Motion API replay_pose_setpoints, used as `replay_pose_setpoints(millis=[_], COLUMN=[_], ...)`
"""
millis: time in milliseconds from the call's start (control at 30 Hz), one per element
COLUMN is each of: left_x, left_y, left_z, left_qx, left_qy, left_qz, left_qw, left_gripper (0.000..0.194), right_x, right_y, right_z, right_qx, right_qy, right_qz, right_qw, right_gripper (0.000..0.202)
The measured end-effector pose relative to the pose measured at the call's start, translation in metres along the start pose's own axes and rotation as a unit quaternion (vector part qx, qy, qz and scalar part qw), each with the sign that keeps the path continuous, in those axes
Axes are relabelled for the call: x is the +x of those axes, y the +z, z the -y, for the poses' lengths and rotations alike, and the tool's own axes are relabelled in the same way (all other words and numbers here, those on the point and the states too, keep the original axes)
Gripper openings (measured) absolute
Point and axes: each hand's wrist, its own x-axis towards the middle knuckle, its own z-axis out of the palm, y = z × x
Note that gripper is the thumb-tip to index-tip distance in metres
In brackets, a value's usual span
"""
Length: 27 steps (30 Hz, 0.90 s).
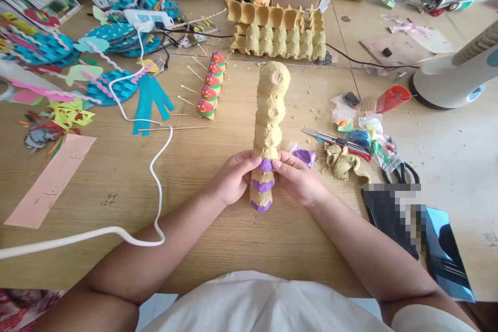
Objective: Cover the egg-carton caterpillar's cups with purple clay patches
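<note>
A strip cut from a tan egg carton [269,119] stands lengthwise away from me, a row of bumps along it. Purple clay [263,185] covers parts of the bumps at its near end. My left hand [236,176] grips the strip's left side, thumb on the edge of a purple patch. On the opposite side my right hand [298,176] holds it too, thumb pressed at the same patch. The fingers behind the strip are partly hidden. Just beyond my right hand lies an opened bag of purple clay [305,157].
Left of the strip lies a painted egg-carton caterpillar [210,85] with pins. Egg cartons [286,41] sit behind. On the right are a utility knife [330,137], carton scraps [342,162], clay bags [360,137] and a red cup [395,97]. A white cable [155,161] crosses the left side.
</note>
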Motion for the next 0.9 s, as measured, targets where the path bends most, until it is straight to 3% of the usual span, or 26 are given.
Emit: replay_pose_setpoints(millis=[267,500,700,900], left_x=[-0.0015,0.0033,0.0035,0.0025], left_y=[0.0004,-0.0037,-0.0041,-0.0038], left_z=[-0.0027,-0.0024,-0.0040,-0.0060], left_qx=[-0.020,-0.009,-0.023,-0.027], left_qy=[-0.027,-0.029,-0.042,-0.052], left_qz=[-0.012,0.051,0.020,0.023], left_qw=[0.999,0.998,0.999,0.998], left_gripper=[0.034,0.056,0.034,0.033], right_x=[-0.0004,0.0004,0.0002,0.0000], right_y=[0.0007,-0.0012,-0.0014,-0.0015], right_z=[-0.0011,0.0000,-0.0001,-0.0003], right_qx=[-0.028,-0.024,-0.026,-0.039], right_qy=[-0.010,-0.002,0.001,0.001], right_qz=[0.023,0.001,0.009,0.012], right_qw=[0.999,1.000,1.000,0.999], right_gripper=[0.031,0.033,0.033,0.032])
